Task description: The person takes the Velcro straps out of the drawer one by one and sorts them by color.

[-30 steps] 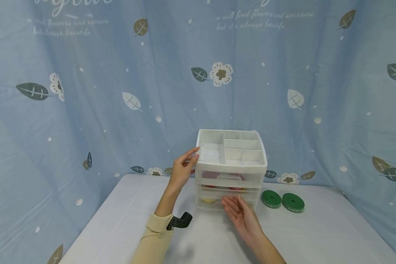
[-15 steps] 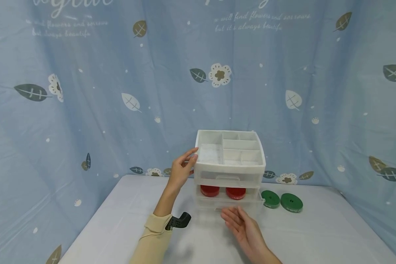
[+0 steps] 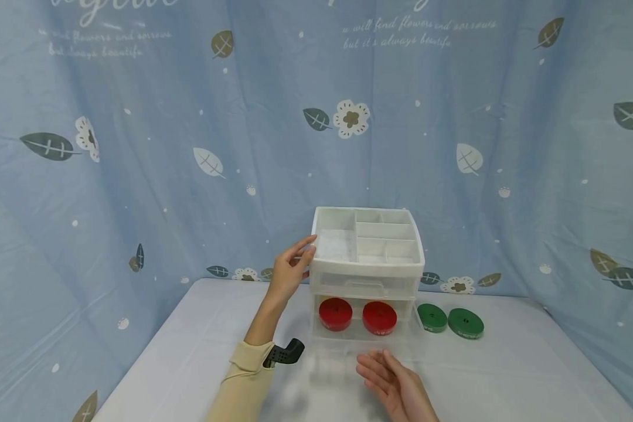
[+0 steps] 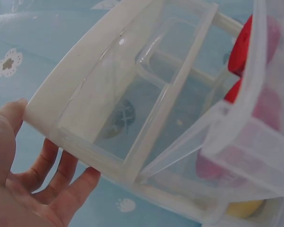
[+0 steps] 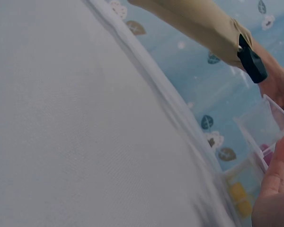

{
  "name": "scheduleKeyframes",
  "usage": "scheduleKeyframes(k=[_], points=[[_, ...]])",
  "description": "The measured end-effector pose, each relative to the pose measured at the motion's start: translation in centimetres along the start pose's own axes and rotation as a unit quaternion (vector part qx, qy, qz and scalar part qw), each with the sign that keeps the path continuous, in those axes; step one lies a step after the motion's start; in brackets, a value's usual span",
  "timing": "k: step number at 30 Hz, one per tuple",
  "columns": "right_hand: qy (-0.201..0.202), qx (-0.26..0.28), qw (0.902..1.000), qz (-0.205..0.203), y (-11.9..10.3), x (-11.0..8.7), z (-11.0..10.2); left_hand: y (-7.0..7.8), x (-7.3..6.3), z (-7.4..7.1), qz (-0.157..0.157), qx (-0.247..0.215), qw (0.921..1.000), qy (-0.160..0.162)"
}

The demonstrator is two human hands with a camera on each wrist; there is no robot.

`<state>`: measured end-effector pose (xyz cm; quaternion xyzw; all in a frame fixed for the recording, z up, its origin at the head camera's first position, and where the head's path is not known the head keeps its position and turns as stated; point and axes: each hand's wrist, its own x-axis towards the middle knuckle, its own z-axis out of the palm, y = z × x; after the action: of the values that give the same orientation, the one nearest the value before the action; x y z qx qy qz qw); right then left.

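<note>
A white plastic drawer unit (image 3: 369, 269) with a divided top tray stands on the table, its middle clear drawer (image 5: 265, 124) pulled well out. Two red discs, a left one (image 3: 335, 315) and a right one (image 3: 380, 318), lie in that drawer. My left hand (image 3: 289, 266) holds the unit's upper left front corner, thumb and fingers spread around the edge (image 4: 61, 127). At the front of the extended drawer is my right hand (image 3: 392, 381), fingers fairly straight and touching the pull area; its exact contact is hidden. Yellow pieces (image 5: 240, 198) show through the lower drawer.
Two green discs, a nearer one (image 3: 466, 323) and one beside the unit (image 3: 432, 317), lie to its right on the white table (image 3: 506, 375). A blue patterned curtain (image 3: 264, 117) hangs behind. A black wrist device (image 3: 286, 354) sits on the left sleeve.
The middle drawer has slid out toward me along with my right hand, bringing the red discs into view. My left hand has stayed at the unit's corner.
</note>
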<state>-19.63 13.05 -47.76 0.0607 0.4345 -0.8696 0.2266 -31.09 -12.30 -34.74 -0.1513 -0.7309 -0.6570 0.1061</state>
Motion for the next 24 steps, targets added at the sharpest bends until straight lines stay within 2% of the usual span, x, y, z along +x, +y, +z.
scheduleKeyframes(k=[14, 24], points=[[-0.008, -0.026, 0.9996, 0.011, 0.2, -0.9, -0.2, 0.0, 0.1, -0.1, -0.013, 0.005, 0.9999, -0.007], [-0.02, -0.038, 0.9989, 0.019, -0.5, -1.2, -0.3, 0.7, -0.2, -1.2, -0.048, -0.005, 0.9961, -0.074]])
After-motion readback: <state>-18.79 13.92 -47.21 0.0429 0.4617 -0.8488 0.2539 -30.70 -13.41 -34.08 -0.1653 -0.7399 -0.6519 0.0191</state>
